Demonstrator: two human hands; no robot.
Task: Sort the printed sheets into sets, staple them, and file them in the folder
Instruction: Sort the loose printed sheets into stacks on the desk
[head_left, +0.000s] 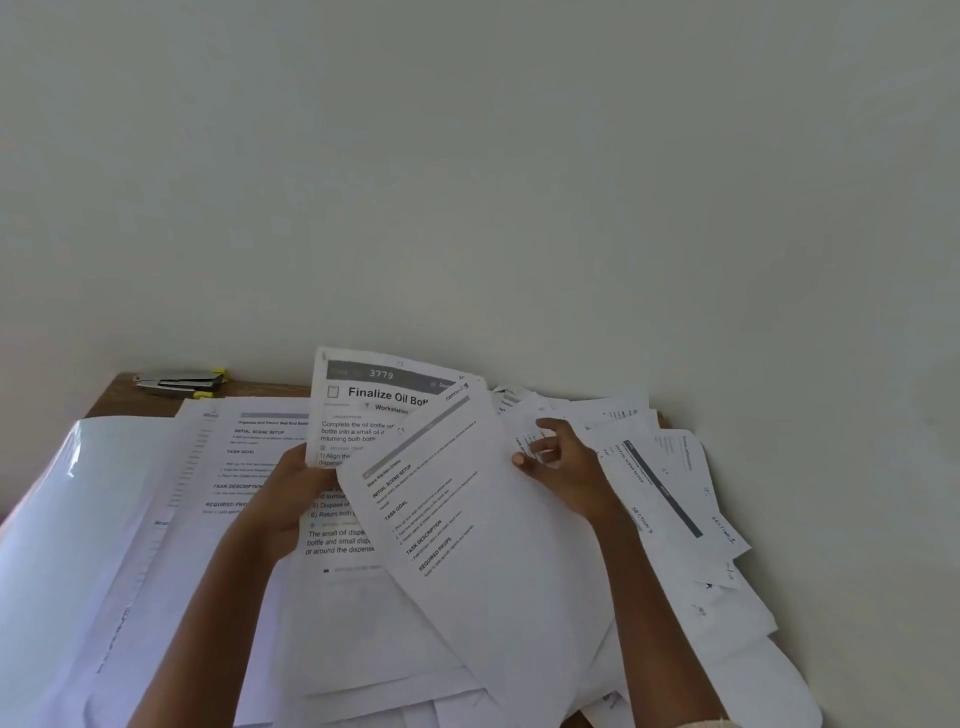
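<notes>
Above the paper-strewn brown wooden table (130, 397), the left hand (291, 499) grips a white printed sheet headed "Finalize Oil" (374, 402). The right hand (563, 465) pinches a tilted white printed sheet (483, 525) overlapping it.

1. The upright sheet (379, 400) reads "3779", "Finalize Oil Bot…" and "Workstation".
2. The tilted sheet (467, 519) shows "INITIAL SCENE SETUP", "TASK GOAL", "TASK DESCRIPTION", "REQUIRED PROPS".
3. The flat sheet (244, 457) at left bears the first three headings too.

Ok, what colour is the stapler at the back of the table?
The stapler is silver-grey with yellow bits; head view.
</notes>
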